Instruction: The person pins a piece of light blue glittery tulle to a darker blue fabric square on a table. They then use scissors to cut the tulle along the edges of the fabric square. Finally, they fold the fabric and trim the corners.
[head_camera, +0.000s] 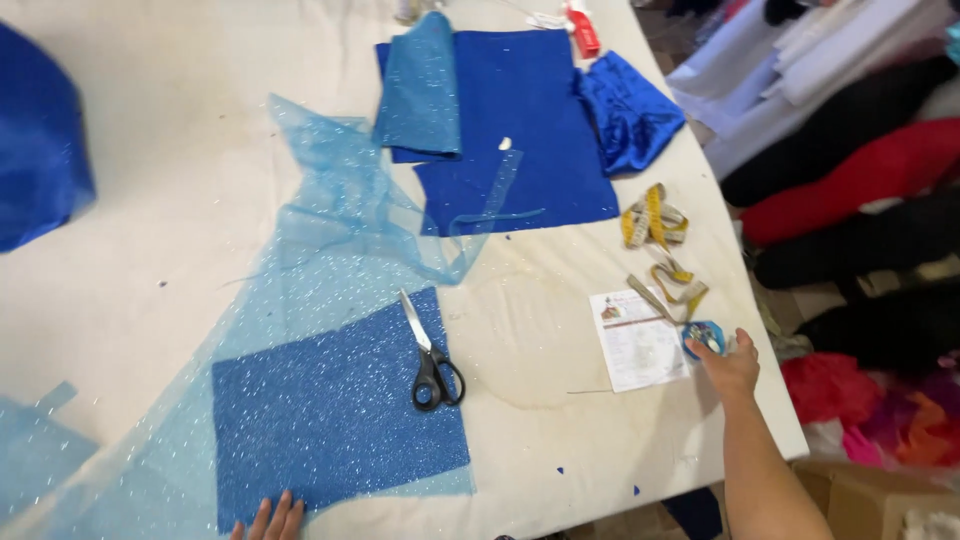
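Observation:
My right hand (730, 365) reaches to the table's right edge and touches a small blue round tin (703, 336) next to a printed paper slip (637, 340); whether the fingers grip the tin cannot be told. My left hand (270, 522) shows only its fingertips at the bottom edge, resting flat on a blue glitter fabric rectangle (335, 410). Black-handled scissors (430, 355) lie shut on that rectangle's right side. A sheer light blue glitter tulle (330, 235) spreads under and beyond it.
A yellow measuring tape (660, 240) lies coiled near the right edge. Dark blue fabric pieces (530, 130) and a shiny blue piece (630, 110) lie at the back. Fabric rolls (850, 170) in black, red and white are stacked beyond the table on the right.

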